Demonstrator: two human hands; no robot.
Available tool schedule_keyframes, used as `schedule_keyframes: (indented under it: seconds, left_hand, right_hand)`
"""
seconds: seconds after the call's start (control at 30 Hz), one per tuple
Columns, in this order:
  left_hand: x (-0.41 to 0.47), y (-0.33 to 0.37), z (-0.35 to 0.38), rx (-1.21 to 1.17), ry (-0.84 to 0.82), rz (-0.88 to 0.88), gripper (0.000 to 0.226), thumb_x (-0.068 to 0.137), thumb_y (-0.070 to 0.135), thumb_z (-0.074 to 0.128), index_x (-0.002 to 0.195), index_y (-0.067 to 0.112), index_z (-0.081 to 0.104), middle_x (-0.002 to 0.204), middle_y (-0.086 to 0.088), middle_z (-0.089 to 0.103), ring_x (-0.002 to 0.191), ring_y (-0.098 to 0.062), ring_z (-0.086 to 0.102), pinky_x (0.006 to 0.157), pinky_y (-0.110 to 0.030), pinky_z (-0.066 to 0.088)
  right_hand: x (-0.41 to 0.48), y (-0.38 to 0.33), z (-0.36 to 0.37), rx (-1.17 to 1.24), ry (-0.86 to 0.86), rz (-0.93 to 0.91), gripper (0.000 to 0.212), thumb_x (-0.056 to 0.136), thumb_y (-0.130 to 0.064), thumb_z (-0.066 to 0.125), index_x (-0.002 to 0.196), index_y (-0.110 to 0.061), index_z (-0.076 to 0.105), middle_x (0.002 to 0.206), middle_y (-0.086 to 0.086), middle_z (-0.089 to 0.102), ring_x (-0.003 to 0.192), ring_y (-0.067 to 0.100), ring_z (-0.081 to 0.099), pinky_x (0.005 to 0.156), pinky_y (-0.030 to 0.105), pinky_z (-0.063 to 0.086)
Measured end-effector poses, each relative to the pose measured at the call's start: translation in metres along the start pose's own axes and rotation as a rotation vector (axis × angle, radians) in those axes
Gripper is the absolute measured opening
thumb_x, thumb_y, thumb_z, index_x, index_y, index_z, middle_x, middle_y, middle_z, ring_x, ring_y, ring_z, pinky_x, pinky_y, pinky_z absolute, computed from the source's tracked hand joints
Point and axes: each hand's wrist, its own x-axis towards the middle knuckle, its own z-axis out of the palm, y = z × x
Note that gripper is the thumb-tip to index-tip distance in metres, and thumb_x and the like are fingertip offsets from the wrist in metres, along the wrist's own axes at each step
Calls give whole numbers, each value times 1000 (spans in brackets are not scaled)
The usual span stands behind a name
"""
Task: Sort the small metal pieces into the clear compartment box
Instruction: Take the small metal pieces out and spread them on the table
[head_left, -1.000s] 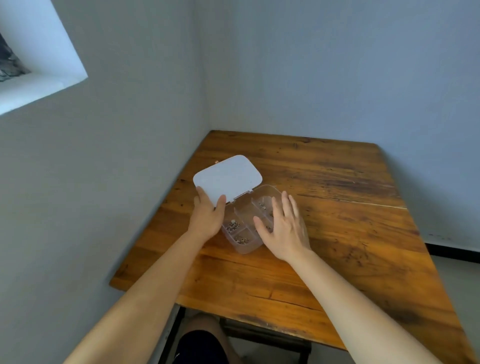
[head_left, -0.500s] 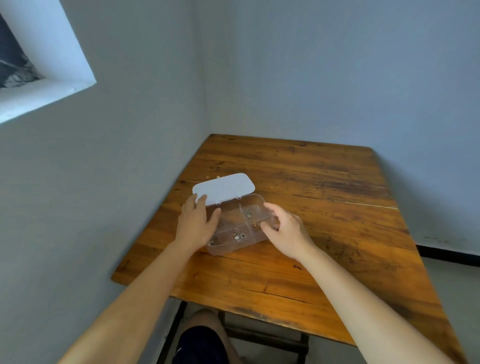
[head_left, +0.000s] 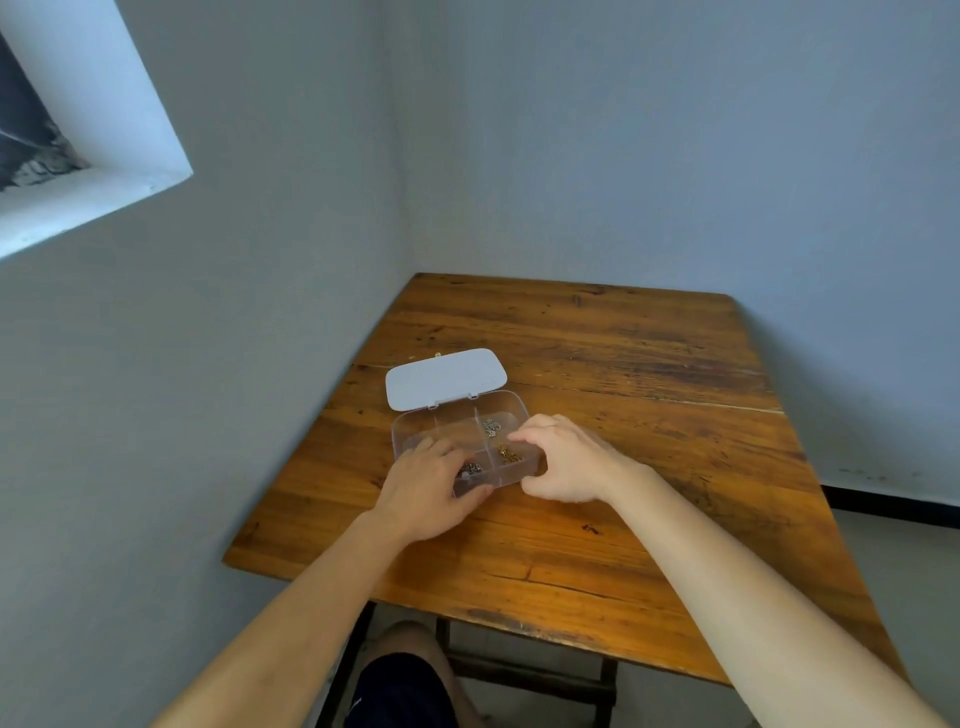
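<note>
Clear box (head_left: 506, 402) open on table (head_left: 623, 415) | left hand (head_left: 428, 488), right hand (head_left: 563, 457) clasp its near corners | risk — a jolt mixes the pieces (head_left: 490, 427)

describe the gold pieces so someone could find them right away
On the wooden table sits a clear box with its white lid open behind it. The gold pieces lie in its near right compartment, just under the right hand; the piles in the other compartments are silver-grey.
</note>
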Motion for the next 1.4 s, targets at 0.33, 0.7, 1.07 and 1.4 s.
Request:
schedule_keyframes:
  seconds: [0.33,0.7,1.07,1.4]
  left_hand:
    - [6,5,-6,-79,-51,-75,37,87,56,62,117,36,69,98,13,69,81,-4,58,70,-24,47]
    - [4,8,-11,-195,-27,-185,19,78,56,72,84,38,72,78,21,64,73,0,55,56,-16,33]
    - [2,5,-12,-517,-27,-292,13,74,43,82,77,37,70,77,13,69,75,-8,61,61,-22,42]
    - [3,12,-44,-1017,69,-336,7,78,20,82,83,19,78,88,-2,75,83,-14,67,63,-18,52]
  right_hand:
    - [16,1,12,-54,-52,-44,60,86,-49,70,140,-31,53,132,-7,51,117,21,42,98,42,42]
    - [20,0,11,71,-65,-17,24,81,-44,77,101,-37,67,105,-8,62,111,17,41,86,39,43]
    - [12,1,3,433,-30,45,17,79,-47,78,91,-37,71,103,-18,66,103,8,57,85,35,48]
    - [-21,8,-16,917,292,187,16,92,-34,67,104,-23,67,100,-7,75,98,7,70,90,34,58]
